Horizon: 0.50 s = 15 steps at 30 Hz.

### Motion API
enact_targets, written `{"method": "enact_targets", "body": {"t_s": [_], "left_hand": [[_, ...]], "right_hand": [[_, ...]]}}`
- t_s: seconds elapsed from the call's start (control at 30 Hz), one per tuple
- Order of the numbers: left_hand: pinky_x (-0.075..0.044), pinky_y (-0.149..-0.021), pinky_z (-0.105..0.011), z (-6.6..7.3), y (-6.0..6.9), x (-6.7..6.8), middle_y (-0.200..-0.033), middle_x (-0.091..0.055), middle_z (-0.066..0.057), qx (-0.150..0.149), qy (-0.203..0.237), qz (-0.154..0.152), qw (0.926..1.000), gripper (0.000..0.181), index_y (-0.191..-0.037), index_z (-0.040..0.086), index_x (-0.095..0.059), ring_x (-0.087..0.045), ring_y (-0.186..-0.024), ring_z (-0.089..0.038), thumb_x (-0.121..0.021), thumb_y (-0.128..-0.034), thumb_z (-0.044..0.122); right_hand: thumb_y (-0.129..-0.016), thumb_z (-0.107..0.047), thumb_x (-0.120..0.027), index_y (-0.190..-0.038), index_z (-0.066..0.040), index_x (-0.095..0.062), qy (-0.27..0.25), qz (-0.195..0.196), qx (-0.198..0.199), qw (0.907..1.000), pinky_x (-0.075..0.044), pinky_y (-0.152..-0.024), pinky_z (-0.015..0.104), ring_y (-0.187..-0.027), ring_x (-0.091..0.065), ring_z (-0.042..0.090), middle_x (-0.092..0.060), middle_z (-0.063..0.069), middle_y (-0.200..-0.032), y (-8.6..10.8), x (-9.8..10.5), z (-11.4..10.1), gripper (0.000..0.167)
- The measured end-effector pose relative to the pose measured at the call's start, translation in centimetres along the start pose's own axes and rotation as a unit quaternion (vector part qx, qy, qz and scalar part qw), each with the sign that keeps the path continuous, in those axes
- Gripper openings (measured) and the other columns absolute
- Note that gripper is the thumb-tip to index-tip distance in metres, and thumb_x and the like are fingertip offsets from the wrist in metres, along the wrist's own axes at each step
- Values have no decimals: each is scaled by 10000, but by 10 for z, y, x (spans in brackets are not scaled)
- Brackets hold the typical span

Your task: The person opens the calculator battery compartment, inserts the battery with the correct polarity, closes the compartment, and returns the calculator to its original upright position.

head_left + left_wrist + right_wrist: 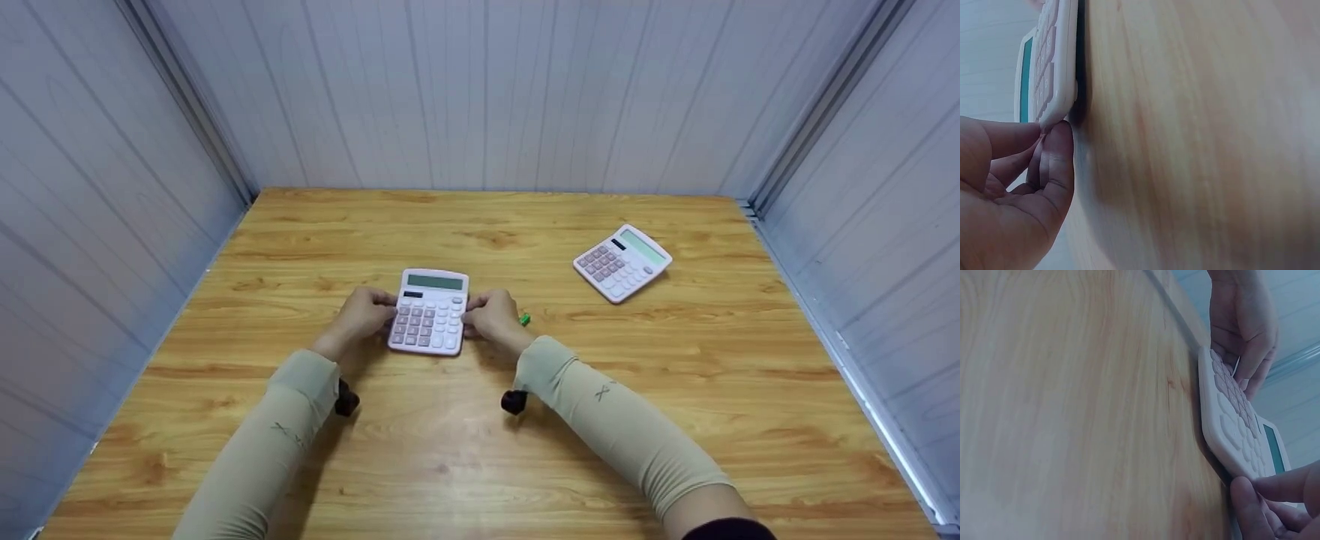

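A pale pink and white calculator (429,311) lies between the two hands at mid-table, its screen toward the back wall. My left hand (363,313) pinches its left edge; in the left wrist view the thumb and fingertips (1060,138) meet at the casing. On the opposite edge my right hand (495,319) pinches it between thumb and finger, as the right wrist view also shows at the fingers (1283,486). A dark strip of shadow runs under the calculator; I cannot tell whether it fully touches the table.
A second, similar calculator (623,264) lies turned at an angle at the back right of the wooden table (450,450). Just beside the right hand is a small green object (525,319). Pale panelled walls (480,97) stand behind and on both sides.
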<state>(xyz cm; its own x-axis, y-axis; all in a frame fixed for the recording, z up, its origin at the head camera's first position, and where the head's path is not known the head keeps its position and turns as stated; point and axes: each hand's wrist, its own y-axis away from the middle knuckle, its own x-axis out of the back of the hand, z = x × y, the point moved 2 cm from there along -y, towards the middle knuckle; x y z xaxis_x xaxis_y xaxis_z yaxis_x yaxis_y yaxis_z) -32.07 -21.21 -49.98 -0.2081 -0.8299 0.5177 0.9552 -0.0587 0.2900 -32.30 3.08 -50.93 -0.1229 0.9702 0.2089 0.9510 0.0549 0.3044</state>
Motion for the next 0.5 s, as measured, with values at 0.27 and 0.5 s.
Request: {"method": "enact_targets", "body": {"t_s": [0.27,0.5], "left_hand": [[-548,-666,-225,0,1,-1,-1202,-741,-180,34,-53,-21,10000,355,-1389,-83,-671,-685,-854,-136,-548,-1085,55],[-546,-669,-227,0,2,0,-1214,-738,-186,-1,-88,11,10000,358,-1388,-76,-675,-683,-882,-154,-542,-1086,63]], "right_hand": [[-951,99,-730,-1007,42,-738,49,-67,-49,10000,-647,-628,237,-665,-690,123,-732,112,-925,0,1,0,80],[-947,97,-737,-997,41,-740,120,-16,-3,9999,-644,-617,237,-634,-679,116,-704,65,-867,-1,0,0,75]]}}
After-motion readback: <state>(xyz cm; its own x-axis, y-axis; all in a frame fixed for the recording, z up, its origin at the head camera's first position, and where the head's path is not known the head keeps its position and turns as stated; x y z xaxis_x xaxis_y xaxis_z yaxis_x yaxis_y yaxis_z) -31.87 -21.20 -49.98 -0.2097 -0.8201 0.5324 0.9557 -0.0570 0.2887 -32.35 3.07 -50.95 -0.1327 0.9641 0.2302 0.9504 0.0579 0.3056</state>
